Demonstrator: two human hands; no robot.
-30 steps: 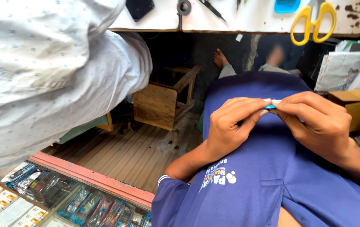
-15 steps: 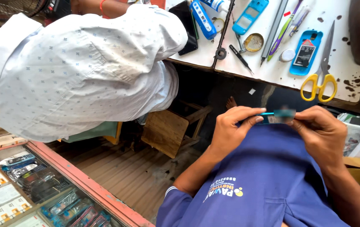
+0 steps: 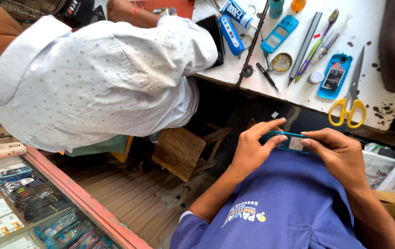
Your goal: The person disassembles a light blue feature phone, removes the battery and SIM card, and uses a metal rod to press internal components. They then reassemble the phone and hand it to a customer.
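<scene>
Both hands are at the lap, just below the bench's near edge, w/ a small blue phone shell [image 3: 290, 140] held between them over the blue shirt [image 3: 280, 207]. Left hand [image 3: 253, 150] has fingers curled on the shell's left end, thumb pressed on its face. Right hand [image 3: 338, 154] pinches the right end – thumb on top, fingers tucked under.

On the white bench [image 3: 377, 99]: yellow-handled scissors [image 3: 352, 99] near the front edge, a blue phone housing [image 3: 335, 76] just beside them, another blue shell [image 3: 278, 34] further back, tweezers [image 3: 266, 76] and a round tin [image 3: 282, 62] approx. mid-bench.

A co-worker in a pale patterned shirt [image 3: 96, 80] leans over the bench's left end – that person's hand [image 3: 116, 9] rests by the far edge. A wooden stool [image 3: 179, 152] stands on the floor below.
</scene>
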